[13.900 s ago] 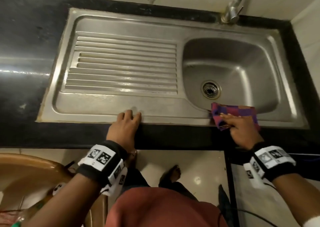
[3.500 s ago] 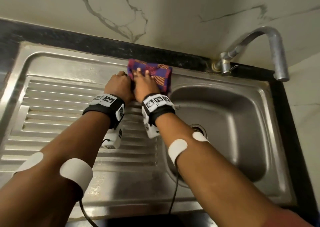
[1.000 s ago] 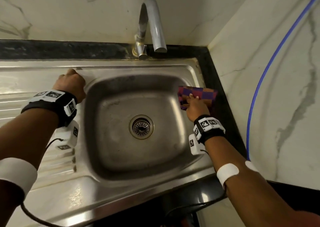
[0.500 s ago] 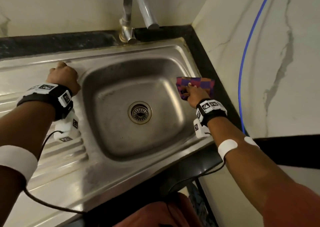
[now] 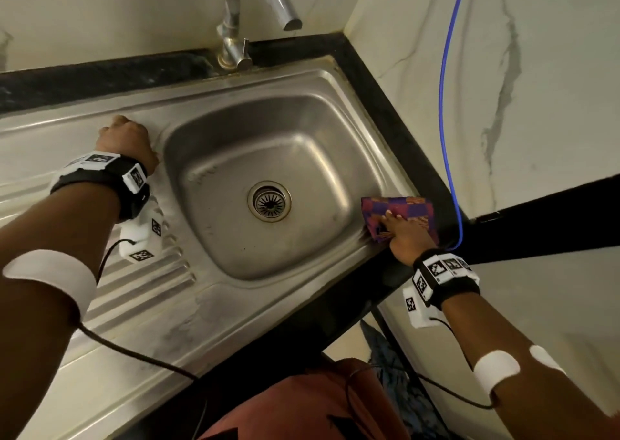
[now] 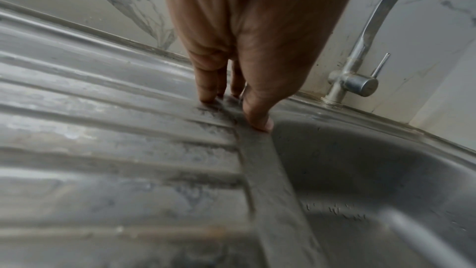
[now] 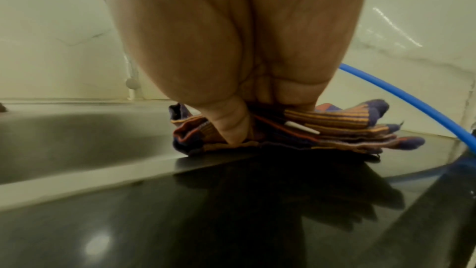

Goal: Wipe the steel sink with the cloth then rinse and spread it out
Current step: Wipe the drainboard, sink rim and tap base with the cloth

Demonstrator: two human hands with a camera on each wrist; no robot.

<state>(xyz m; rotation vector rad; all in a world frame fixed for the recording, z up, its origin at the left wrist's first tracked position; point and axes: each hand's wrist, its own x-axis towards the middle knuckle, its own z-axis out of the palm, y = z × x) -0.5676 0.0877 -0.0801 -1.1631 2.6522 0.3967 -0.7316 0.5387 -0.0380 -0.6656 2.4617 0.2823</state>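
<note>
The folded purple-and-orange checked cloth lies on the right rim of the stainless steel sink, at the near right corner of the basin, its outer edge reaching onto the black polished stone bench. The right hand presses it down with fingers laid flat on top and the thumb tucked into the folds at the side. The left hand braces on the ridged drainboard, fingertips straight and touching the steel just left of the basin, holding nothing.

The likeliest trouble is the cloth itself: its layers fan loose at the near edge (several show separately in the right wrist view), so a hard stroke could drag them apart and leave only a corner wiping. A thin blue hose hangs down the marble wall just beside the cloth, and a stroke swung outward might snag it. The bent steel tap is off, so rinsing is yet to come
</note>
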